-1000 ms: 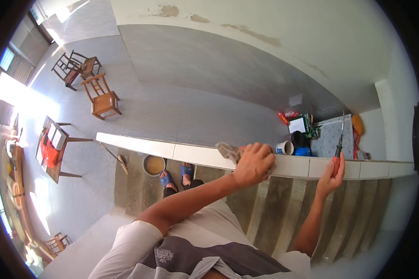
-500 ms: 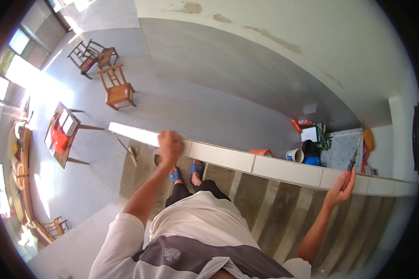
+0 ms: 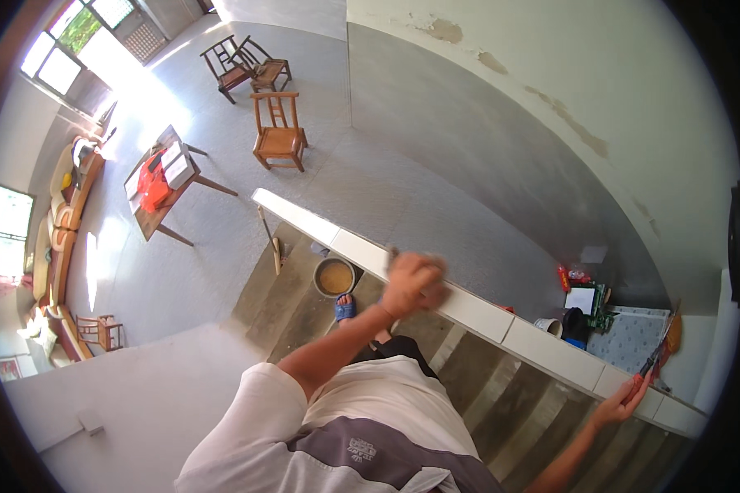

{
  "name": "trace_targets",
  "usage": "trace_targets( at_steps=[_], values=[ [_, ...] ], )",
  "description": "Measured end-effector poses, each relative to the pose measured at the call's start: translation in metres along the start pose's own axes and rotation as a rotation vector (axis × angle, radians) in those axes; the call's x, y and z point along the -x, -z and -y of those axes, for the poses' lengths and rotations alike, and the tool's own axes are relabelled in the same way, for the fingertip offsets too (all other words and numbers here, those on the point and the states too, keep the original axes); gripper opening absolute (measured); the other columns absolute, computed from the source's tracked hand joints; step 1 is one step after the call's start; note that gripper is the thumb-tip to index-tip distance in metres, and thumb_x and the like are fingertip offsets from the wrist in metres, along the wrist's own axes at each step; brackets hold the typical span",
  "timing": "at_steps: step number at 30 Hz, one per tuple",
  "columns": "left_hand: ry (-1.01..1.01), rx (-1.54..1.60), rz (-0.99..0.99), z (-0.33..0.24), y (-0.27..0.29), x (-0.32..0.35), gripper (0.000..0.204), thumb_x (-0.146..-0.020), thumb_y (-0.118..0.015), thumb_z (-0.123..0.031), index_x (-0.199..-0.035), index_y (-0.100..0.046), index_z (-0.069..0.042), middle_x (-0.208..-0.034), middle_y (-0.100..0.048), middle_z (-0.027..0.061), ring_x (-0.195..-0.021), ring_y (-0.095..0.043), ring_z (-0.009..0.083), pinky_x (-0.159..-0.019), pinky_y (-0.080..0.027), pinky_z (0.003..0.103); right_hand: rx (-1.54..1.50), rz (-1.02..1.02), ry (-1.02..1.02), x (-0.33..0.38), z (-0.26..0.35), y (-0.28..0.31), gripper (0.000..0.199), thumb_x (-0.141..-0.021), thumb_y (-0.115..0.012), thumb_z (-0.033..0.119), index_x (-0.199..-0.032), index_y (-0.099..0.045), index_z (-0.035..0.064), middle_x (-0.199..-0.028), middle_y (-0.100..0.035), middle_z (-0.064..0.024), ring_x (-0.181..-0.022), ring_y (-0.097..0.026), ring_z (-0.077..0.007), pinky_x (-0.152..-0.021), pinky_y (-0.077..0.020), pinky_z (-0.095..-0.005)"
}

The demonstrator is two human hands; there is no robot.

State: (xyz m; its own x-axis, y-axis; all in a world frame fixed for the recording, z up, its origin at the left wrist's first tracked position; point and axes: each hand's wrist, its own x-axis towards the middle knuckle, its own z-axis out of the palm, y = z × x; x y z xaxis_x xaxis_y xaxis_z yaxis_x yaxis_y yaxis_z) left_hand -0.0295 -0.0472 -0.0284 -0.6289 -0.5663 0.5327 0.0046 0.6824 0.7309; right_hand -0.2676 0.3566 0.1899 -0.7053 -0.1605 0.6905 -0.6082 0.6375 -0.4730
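My left hand [image 3: 415, 285] is closed over the narrow, white-tiled top of a low wall [image 3: 473, 317]. Motion blurs its fingers; a small dark bit shows at their far side, too unclear to name. Farther right along the same wall, my right hand [image 3: 625, 400] grips a screwdriver [image 3: 651, 361] by its red and black handle. The long thin shaft points up and away from me, past the wall top.
Striped steps [image 3: 501, 386] run below the wall on my side. A bucket of brownish water [image 3: 335, 278] stands by my blue slippers [image 3: 344, 308]. Beyond are wooden chairs [image 3: 279, 141], a table [image 3: 150, 220] with a red bag, and clutter [image 3: 584, 304] near the far-right corner.
My left hand has moved right along the wall top, and the bucket now shows more fully. The view has turned and shifted. My right hand still holds the screwdriver.
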Motion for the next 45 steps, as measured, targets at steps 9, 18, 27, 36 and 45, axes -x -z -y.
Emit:
trace_targets(
  at_steps=[9, 18, 27, 36, 45],
  values=[
    [0.492, -0.244, -0.169, 0.078, 0.034, 0.023, 0.024, -0.077, -0.069, -0.009, -0.098, -0.057, -0.006, -0.105, -0.054, 0.0174, -0.102, -0.05, 0.0381, -0.087, -0.042, 0.046, 0.126, -0.016, 0.061, 0.001, 0.008, 0.001, 0.038, -0.097, -0.051, 0.007, -0.135, -0.05, 0.0006, -0.115, -0.061, -0.012, -0.104, -0.059, -0.0191, -0.092, -0.0456, -0.0293],
    [-0.289, 0.304, 0.219, -0.132, -0.063, -0.032, 0.033, -0.071, -0.072, -0.017, -0.1, -0.057, -0.009, -0.107, -0.051, 0.0127, -0.109, -0.049, 0.0337, -0.091, -0.041, 0.046, 0.025, -0.022, 0.021, 0.0, 0.024, -0.015, 0.035, -0.097, -0.053, 0.007, -0.131, -0.052, -0.0028, -0.121, -0.06, -0.0135, -0.106, -0.06, -0.0193, -0.094, -0.0473, -0.0301],
    [0.102, -0.021, 0.154, 0.039, 0.018, 0.016, 0.035, -0.069, -0.072, -0.013, -0.101, -0.059, -0.01, -0.109, -0.058, 0.0136, -0.108, -0.051, 0.0345, -0.094, -0.039, 0.047, -0.018, 0.001, 0.02, 0.004, 0.007, -0.008, 0.038, -0.095, -0.054, 0.004, -0.132, -0.052, -0.0013, -0.122, -0.058, -0.013, -0.105, -0.06, -0.0189, -0.093, -0.0478, -0.0299],
    [0.139, -0.189, -0.009, 0.023, 0.001, 0.017, 0.027, -0.065, -0.063, -0.006, -0.091, -0.056, -0.007, -0.096, -0.054, 0.0163, -0.09, -0.052, 0.0372, -0.076, -0.042, 0.048, 0.111, -0.053, 0.095, 0.003, 0.031, -0.018, 0.037, -0.093, -0.059, 0.008, -0.129, -0.056, 0.0, -0.117, -0.059, -0.0137, -0.101, -0.06, -0.0196, -0.089, -0.0493, -0.0302],
    [-0.518, 0.193, 0.297, -0.099, -0.048, -0.017, 0.04, -0.069, -0.072, -0.019, -0.106, -0.056, -0.015, -0.113, -0.052, 0.0101, -0.114, -0.048, 0.0341, -0.098, -0.039, 0.049, -0.043, 0.012, 0.002, 0.003, -0.003, -0.002, 0.038, -0.095, -0.055, 0.003, -0.133, -0.051, -0.0015, -0.123, -0.058, -0.0126, -0.105, -0.06, -0.0194, -0.093, -0.0472, -0.0299]
  ],
)
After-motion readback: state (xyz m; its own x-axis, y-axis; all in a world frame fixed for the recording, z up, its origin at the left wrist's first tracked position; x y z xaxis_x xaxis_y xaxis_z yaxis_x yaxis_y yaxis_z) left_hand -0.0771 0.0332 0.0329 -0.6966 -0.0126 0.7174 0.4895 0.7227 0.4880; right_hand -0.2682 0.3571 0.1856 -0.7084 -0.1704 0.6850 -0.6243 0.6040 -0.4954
